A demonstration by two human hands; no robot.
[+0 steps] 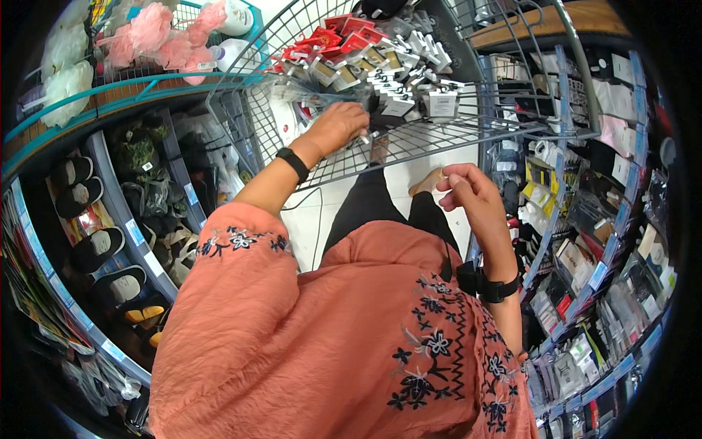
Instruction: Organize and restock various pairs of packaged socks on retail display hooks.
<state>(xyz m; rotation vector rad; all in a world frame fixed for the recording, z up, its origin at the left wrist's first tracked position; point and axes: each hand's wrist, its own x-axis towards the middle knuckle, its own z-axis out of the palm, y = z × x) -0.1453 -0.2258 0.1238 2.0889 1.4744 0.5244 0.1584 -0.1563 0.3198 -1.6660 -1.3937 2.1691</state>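
Note:
A wire shopping cart [384,159] stands before me, holding many packaged items on small hangers. Red packets [351,35] lie towards its far side, with beige-and-white packets [343,77] nearer and dark packets with white tags [397,105] at the right. My left hand [341,127] reaches into the near left part of the cart, fingers bent down over the packets; a small white piece shows by its fingertips, and whether it is gripped is unclear. My right hand [466,189] is raised outside the cart at the right, thumb and fingers close together, with something tiny and pale perhaps between them.
At the right, a curved-looking shelf rack [598,274] holds packaged goods. Black slip-on shoes [98,249] and bagged goods fill shelves at the left. Pink bath puffs [151,27] and white bottles [237,55] stand upper left. A thin cable [319,219] hangs below the cart.

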